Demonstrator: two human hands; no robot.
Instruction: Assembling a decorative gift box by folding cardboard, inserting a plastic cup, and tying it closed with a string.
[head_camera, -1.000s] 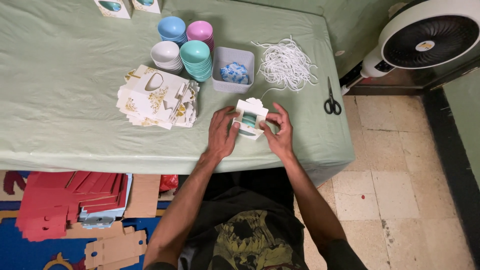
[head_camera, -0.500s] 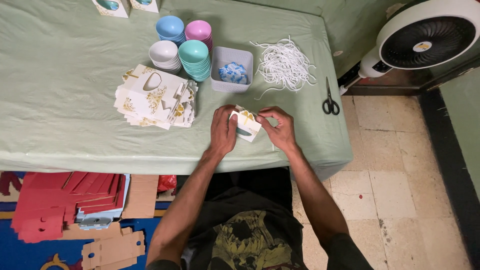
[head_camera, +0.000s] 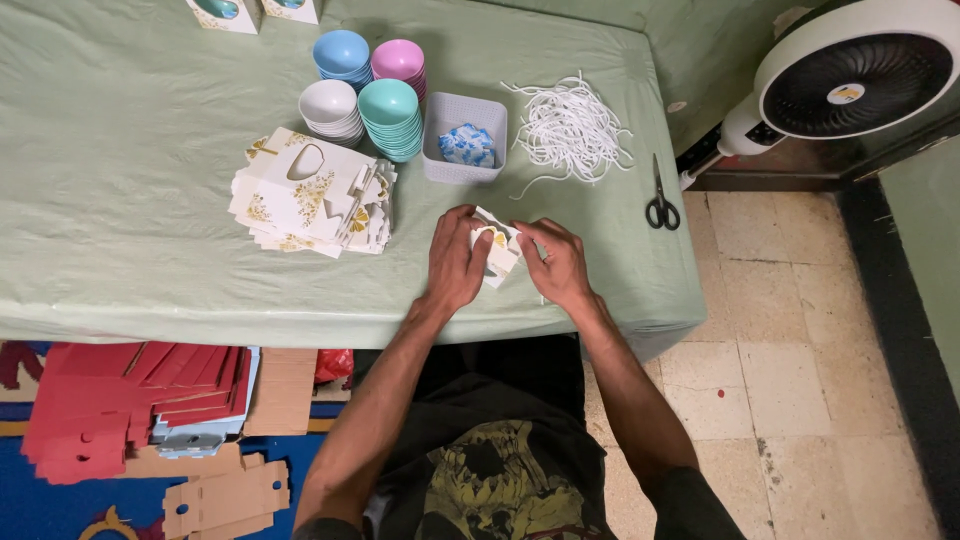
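At frame centre, the left hand and right hand pinch a small white gift box; folding probably goes best with creases pressed firmly against the table.

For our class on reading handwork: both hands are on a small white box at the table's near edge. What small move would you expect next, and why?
Probably pressing the flaps shut. The left hand and right hand pinch the small white box from either side, and its panels look only partly folded, unlike the flat stack of blanks beside it.
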